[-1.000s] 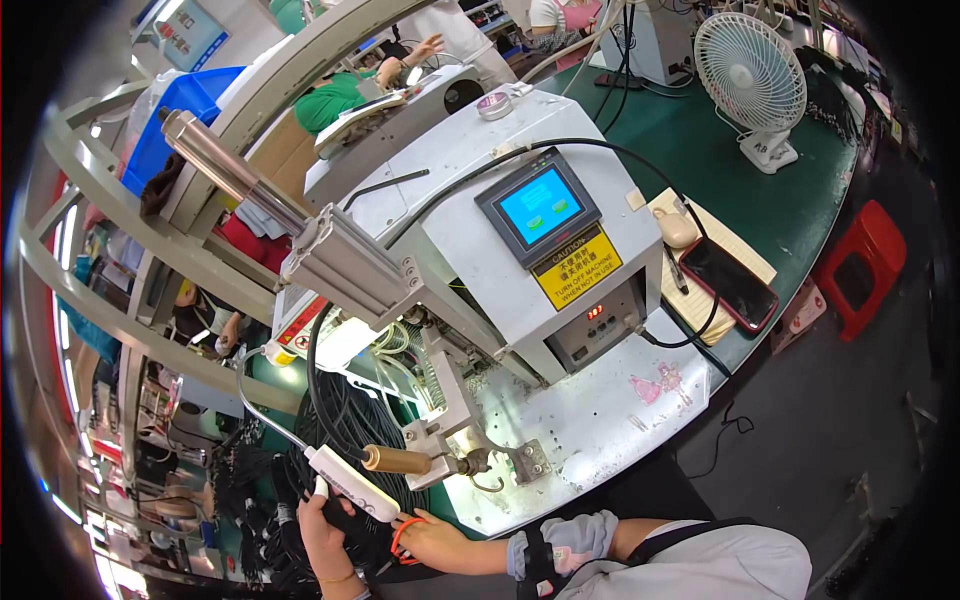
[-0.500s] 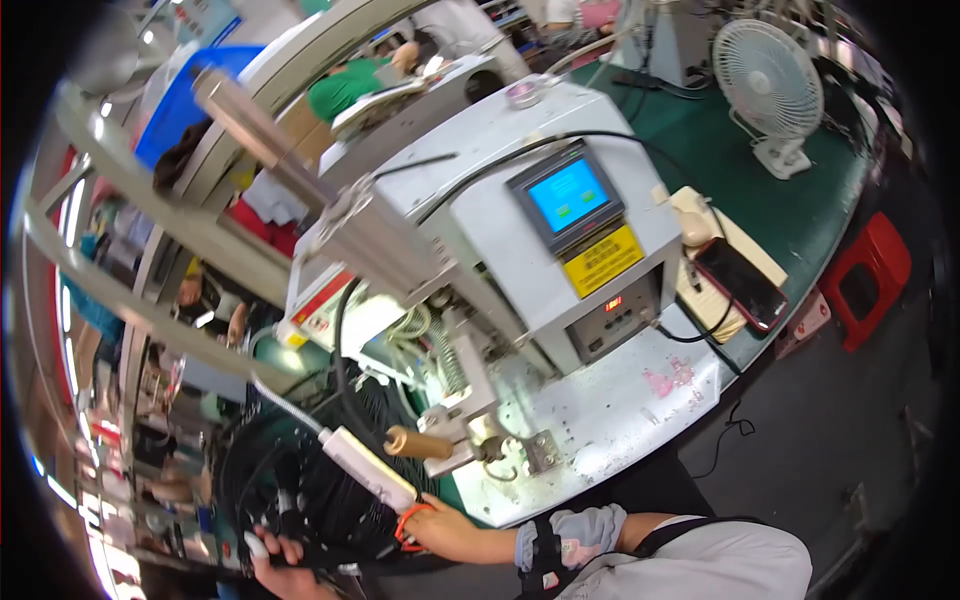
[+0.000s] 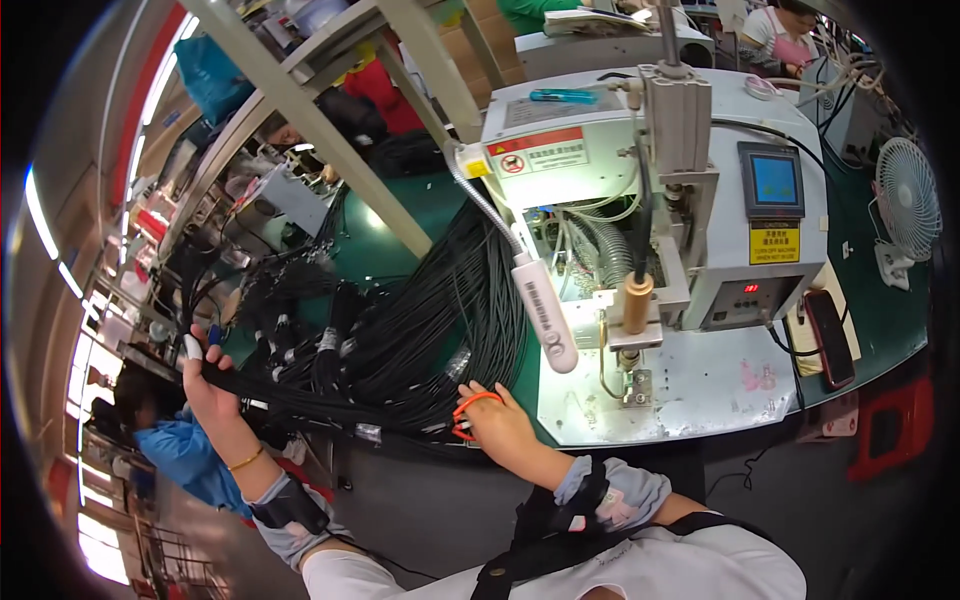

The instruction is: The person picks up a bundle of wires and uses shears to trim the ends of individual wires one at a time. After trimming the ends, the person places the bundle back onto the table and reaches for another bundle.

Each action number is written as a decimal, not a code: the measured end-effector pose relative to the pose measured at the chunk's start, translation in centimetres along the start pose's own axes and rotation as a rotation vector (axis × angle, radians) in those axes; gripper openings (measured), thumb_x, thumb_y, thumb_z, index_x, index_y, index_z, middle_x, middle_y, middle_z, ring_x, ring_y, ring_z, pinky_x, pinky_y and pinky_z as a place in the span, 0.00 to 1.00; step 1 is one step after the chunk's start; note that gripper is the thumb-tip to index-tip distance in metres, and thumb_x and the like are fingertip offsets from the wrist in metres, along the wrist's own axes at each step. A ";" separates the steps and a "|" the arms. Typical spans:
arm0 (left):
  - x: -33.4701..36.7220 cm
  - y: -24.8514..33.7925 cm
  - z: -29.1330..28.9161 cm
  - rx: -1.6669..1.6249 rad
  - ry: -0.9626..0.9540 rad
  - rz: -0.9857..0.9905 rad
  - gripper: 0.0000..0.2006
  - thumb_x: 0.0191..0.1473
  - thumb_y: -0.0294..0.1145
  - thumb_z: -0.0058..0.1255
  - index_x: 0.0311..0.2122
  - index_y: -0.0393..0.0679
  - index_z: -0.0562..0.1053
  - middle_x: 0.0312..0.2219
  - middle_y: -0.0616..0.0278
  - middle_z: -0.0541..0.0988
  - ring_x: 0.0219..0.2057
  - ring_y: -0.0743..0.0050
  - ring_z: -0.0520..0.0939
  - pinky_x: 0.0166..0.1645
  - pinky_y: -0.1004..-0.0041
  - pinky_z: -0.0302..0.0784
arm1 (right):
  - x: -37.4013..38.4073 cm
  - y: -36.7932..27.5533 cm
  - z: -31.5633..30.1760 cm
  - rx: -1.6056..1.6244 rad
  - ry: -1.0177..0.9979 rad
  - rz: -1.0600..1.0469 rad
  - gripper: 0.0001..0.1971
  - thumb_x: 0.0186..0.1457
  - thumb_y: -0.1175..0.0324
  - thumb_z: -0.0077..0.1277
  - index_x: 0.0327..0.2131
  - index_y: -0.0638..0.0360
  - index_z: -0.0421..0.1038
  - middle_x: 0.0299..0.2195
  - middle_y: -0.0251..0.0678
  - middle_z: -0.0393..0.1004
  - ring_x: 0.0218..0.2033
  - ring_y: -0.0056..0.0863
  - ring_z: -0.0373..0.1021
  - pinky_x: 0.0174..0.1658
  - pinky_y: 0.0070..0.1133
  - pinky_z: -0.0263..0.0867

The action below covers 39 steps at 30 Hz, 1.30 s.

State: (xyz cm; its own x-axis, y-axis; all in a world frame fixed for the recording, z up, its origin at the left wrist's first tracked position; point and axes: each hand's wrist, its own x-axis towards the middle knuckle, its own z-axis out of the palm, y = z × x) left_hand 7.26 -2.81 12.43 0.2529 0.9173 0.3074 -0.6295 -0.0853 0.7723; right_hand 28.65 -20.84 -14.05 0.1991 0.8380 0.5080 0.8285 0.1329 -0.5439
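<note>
At the left, my left hand [image 3: 212,390] is raised with its fingers closed round a bundle of black cables [image 3: 270,390]. A white cover sits on one of its fingertips. The bundle runs right from this hand toward a large looped heap of black cables [image 3: 420,310], gathered in places by clear wraps. My right hand [image 3: 500,425] lies at the near right edge of the heap, its fingers over the cables. An orange-handled cutting tool [image 3: 466,412] is looped on that hand; its blades are mostly hidden.
Right of the cables stands a grey bench machine [image 3: 730,220] with a blue screen and a metal base plate [image 3: 590,415]. A white lamp [image 3: 543,315] on a bendable neck hangs before it. A phone [image 3: 830,340], a fan [image 3: 908,200] and a red stool [image 3: 893,430] are farther right.
My view has turned left and levelled, bringing the whole cable heap into sight. My left hand now shows higher in the picture, gripping the cable bundle. The orange-handled tool stays at my right hand.
</note>
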 end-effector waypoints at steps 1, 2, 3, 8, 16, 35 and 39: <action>-0.2 0.2 -0.7 0.157 0.107 0.104 0.16 0.54 0.31 0.35 0.48 0.39 0.61 0.26 0.68 0.69 0.20 0.82 0.63 0.24 0.82 0.59 | 0.0 -0.1 0.1 -0.001 -0.004 0.009 0.18 0.41 0.73 0.45 0.40 0.61 0.65 0.46 0.36 0.65 0.52 0.27 0.57 0.54 0.30 0.49; -0.5 0.3 -1.5 0.313 0.215 0.206 0.17 0.54 0.33 0.35 0.48 0.39 0.61 0.24 0.68 0.68 0.19 0.83 0.63 0.23 0.82 0.58 | 0.0 -0.3 0.2 -0.004 -0.008 0.019 0.18 0.40 0.73 0.46 0.40 0.61 0.65 0.46 0.36 0.65 0.52 0.27 0.57 0.54 0.30 0.49; -0.6 0.2 -1.8 0.465 0.318 0.302 0.17 0.55 0.34 0.35 0.48 0.39 0.60 0.23 0.68 0.67 0.18 0.83 0.62 0.22 0.82 0.58 | 0.0 -0.4 0.2 -0.013 -0.005 0.016 0.18 0.40 0.73 0.46 0.40 0.61 0.65 0.46 0.36 0.65 0.52 0.27 0.57 0.54 0.30 0.49; -4.2 -2.0 -9.0 0.165 0.029 0.320 0.18 0.57 0.38 0.31 0.49 0.38 0.60 0.16 0.73 0.57 0.14 0.90 0.55 0.16 0.86 0.51 | 0.3 -0.3 -0.1 0.042 0.032 -0.007 0.16 0.40 0.74 0.47 0.38 0.60 0.66 0.43 0.37 0.67 0.50 0.28 0.59 0.53 0.30 0.50; -15.8 -9.3 -7.1 -0.141 0.030 0.103 0.14 0.52 0.40 0.44 0.37 0.38 0.64 0.25 0.64 0.66 0.24 0.81 0.65 0.28 0.81 0.63 | 2.1 -8.8 -5.1 0.991 -0.149 0.054 0.13 0.49 0.65 0.49 0.39 0.55 0.68 0.33 0.41 0.71 0.32 0.34 0.70 0.35 0.21 0.66; -16.8 -5.6 1.9 0.143 -0.026 0.083 0.13 0.54 0.35 0.41 0.41 0.39 0.64 0.25 0.66 0.67 0.19 0.80 0.63 0.26 0.82 0.63 | -3.3 -8.7 -7.6 0.869 -0.648 -0.119 0.16 0.48 0.58 0.48 0.24 0.63 0.63 0.20 0.43 0.69 0.24 0.42 0.67 0.25 0.27 0.61; -22.1 -10.6 8.8 0.455 -0.069 -0.052 0.13 0.53 0.33 0.40 0.42 0.38 0.61 0.29 0.59 0.71 0.27 0.70 0.71 0.37 0.72 0.68 | -3.7 -9.9 -9.4 0.943 -0.326 -0.111 0.15 0.48 0.60 0.48 0.22 0.63 0.62 0.16 0.42 0.67 0.20 0.41 0.65 0.23 0.27 0.59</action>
State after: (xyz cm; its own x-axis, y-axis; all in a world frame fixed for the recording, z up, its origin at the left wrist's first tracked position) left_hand 14.78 -25.61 2.37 0.3333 0.8983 0.2864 -0.2321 -0.2163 0.9483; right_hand 24.63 -30.22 -4.25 -0.1245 0.8808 0.4567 0.0527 0.4655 -0.8835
